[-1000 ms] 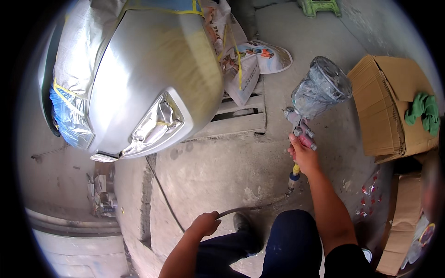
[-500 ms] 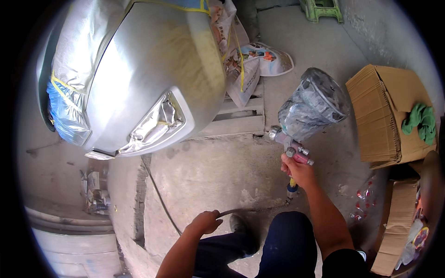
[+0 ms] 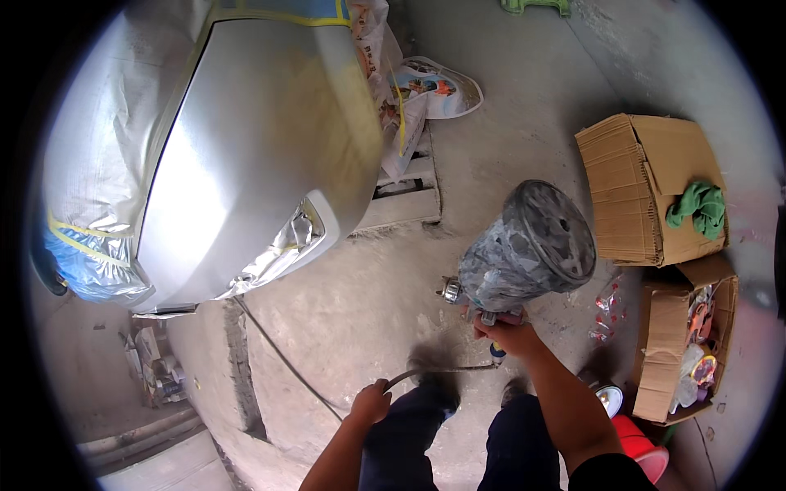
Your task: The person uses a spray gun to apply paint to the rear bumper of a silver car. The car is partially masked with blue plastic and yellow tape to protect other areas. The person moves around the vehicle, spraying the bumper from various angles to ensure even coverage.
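My right hand [image 3: 509,335] is wrapped round the grip of a spray gun [image 3: 524,250], whose large, paint-smeared grey cup stands tilted above it. The nozzle points left, toward a silver car bumper [image 3: 270,123] with a dull yellowish patch, and is well apart from it. Crumpled silver foil [image 3: 286,250] fills an opening low in the bumper. In my left hand [image 3: 371,403], closed, is a dark air hose [image 3: 434,369]; it runs up to the gun's handle on one side and away along the floor on the other. The trigger is hidden behind the cup and my fingers.
Masking sheet and blue film [image 3: 90,262] cover the car's left side. Right of me stand a cardboard box [image 3: 618,192] with a green cloth [image 3: 697,209], an open carton [image 3: 655,356] of odds and ends, and a red bucket [image 3: 643,450]. A floor grate [image 3: 405,200] lies beside the bumper.
The spray gun has come lower and nearer to me, its cup turned more toward me. My left hand has shifted slightly right and down with the hose. The view has moved, showing the red bucket.
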